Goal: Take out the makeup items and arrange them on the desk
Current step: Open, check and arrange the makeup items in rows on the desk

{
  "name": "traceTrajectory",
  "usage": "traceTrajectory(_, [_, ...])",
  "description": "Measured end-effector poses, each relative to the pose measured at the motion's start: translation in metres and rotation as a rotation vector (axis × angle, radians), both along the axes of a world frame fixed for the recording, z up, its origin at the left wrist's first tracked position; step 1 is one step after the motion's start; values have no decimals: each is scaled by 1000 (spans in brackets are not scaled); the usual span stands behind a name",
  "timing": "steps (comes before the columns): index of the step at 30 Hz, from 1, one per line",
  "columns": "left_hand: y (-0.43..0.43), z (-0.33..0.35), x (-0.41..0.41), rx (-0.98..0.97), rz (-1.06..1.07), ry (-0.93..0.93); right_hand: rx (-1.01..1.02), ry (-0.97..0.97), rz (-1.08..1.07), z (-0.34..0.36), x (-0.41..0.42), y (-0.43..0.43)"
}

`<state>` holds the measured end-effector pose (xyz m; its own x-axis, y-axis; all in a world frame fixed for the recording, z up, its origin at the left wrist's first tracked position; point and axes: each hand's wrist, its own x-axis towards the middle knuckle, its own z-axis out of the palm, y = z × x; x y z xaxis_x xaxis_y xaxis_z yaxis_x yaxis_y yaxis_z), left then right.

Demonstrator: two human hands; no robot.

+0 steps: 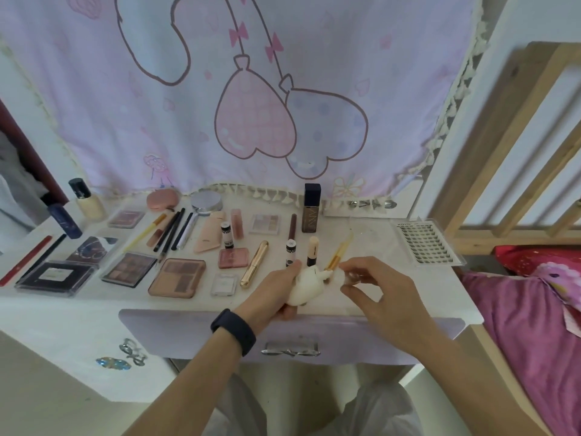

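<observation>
Makeup item [303, 289], cream-white, rounded

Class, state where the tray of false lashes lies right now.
In the head view, the tray of false lashes lies at the right end of the desk, beyond the right hand, near the wooden bed frame.

The white item [306, 289] is partly hidden, indistinct.
</observation>
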<state>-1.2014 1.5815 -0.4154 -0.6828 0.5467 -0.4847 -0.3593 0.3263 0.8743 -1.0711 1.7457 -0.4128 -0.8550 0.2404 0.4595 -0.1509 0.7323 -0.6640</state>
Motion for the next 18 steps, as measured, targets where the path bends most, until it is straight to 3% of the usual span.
traceTrajectory(8, [-7, 8, -3, 459, -103, -238, -544, 68, -79, 2, -1, -1])
traceTrajectory(15, [5, 36, -14, 558, -105, -26, -747, 114, -161, -3, -9, 15])
traceTrajectory(18, [16, 53, -26, 455, -37, 183, -714, 74, -241, -16, -12, 27])
